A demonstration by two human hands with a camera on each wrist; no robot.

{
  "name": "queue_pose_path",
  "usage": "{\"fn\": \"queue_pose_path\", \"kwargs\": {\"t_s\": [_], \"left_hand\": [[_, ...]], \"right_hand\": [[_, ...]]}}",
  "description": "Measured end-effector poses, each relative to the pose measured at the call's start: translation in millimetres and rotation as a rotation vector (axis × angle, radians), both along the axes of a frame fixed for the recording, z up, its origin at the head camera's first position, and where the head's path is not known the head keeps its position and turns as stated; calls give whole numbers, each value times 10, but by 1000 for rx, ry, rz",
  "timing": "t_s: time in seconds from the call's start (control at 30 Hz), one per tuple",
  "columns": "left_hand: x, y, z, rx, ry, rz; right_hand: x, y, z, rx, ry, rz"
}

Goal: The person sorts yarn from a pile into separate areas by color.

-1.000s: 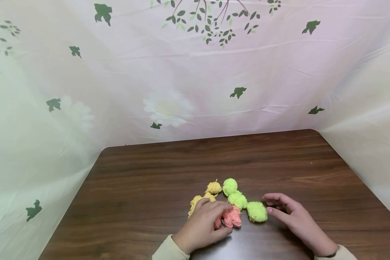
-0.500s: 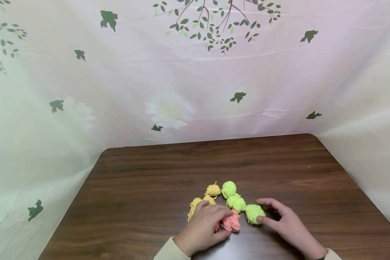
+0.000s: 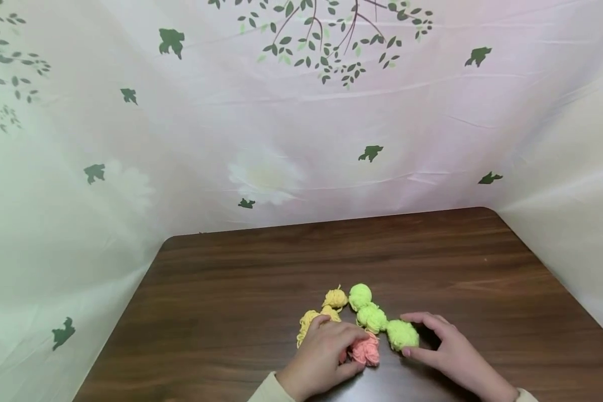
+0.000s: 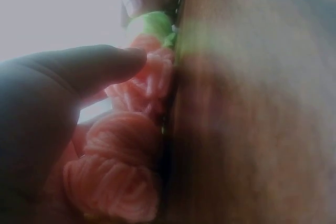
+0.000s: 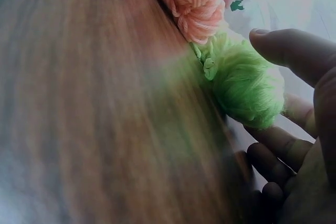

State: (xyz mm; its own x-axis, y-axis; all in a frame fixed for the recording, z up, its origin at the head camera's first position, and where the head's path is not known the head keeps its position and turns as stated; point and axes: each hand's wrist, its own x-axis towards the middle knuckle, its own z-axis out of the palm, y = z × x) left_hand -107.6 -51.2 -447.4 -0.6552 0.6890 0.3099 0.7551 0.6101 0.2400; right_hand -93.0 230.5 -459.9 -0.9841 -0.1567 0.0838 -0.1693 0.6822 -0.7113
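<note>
"Since I can't see it, could you tell me where the yarn lies?"

"On a dark brown wood-grain table (image 3: pixel 231 290). Three fluffy lime-green yarn balls (image 3: pixel 372 318) form a slanting row, the nearest one at the right. Left of them sit bumpy mustard-yellow yarn bundles (image 3: pixel 335 298), partly hidden by the left hand (image 3: pixel 326 350), and between the hands are salmon-pink yarn bundles (image 3: pixel 365 350)."

"And the fingers?"

"The left hand lies over the pink yarn, pinching a bundle between thumb and bent index finger; its other fingertips are hidden. The right hand (image 3: pixel 449 347) curves fingers and thumb round the nearest green ball. How hard that thumb presses, I cannot tell."

"How would such yarn handle?"

"Light and squashy, I'd expect: neither fragile nor slippery, though loose yellow strands could snag or unwind. Best take a ball at its fullest part, thumb and fingers on opposite sides, squeezing gently. Avoid the narrow spots between green balls; if they are joined, which I can't tell, a tug there might drag the whole row."
</note>
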Motion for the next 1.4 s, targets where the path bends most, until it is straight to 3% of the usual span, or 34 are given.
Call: {"fn": "queue_pose_path", "kwargs": {"t_s": [0.2,0.7,1.03,1.4], "left_hand": [[-22,18,-1,-8,-13,0],[-76,-27,110,-22,47,-1],[-64,-31,64,-5,35,4],[-45,-29,-1,8,3,0]], "right_hand": [[-9,4,4,-6,5,4],[-54,-42,43,15,37,-13],[-25,-33,7,38,85,-23],[-7,-3,-51,-30,150,-13]]}}
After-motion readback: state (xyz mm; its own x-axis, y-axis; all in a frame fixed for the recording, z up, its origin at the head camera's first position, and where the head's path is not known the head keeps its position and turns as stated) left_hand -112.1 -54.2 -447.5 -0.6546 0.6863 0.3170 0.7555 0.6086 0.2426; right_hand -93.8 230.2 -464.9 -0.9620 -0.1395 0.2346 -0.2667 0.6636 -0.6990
